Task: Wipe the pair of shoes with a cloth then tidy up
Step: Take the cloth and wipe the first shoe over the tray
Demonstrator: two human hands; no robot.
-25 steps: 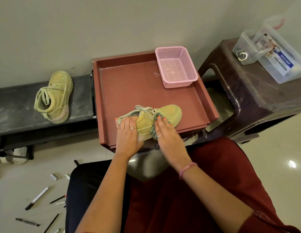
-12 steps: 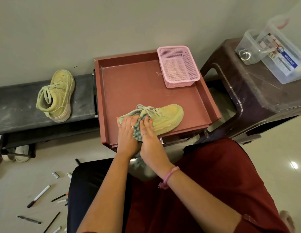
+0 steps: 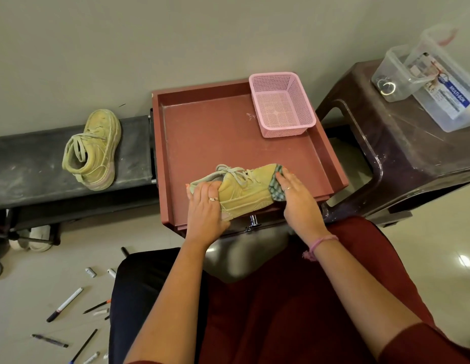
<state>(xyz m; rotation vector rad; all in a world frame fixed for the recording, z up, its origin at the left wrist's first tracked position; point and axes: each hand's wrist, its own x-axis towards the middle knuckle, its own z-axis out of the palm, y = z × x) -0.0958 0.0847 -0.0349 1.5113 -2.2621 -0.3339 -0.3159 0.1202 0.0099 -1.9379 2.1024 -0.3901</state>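
The shoe point(image 3: 243, 191) lies on its side at the near edge of the red tray point(image 3: 215, 132), about 6 o'clock on it, toe toward 3 o'clock. The left hand point(image 3: 205, 206) grips the heel and collar, fingers curled over the top. The right hand point(image 3: 297, 195) lies flat with straight fingers, pressing the checked cloth point(image 3: 277, 185) against the toe. The second shoe point(image 3: 93, 149) sits on the dark worktop point(image 3: 26, 166) at 9 o'clock, well apart from the tray, and looks not yet wiped. A pink basket point(image 3: 282, 103) stands in the tray's corner at 1 o'clock

Handling, as a judgement: the shoe looks light, with a stiff sole and a softer upper that gives under pressure — best steadied at the heel or sole edge, as the left hand does. The cloth is limp and thin, so it needs a flat palm or a bunched pinch to keep from sliding off the rounded toe — laces may snag it
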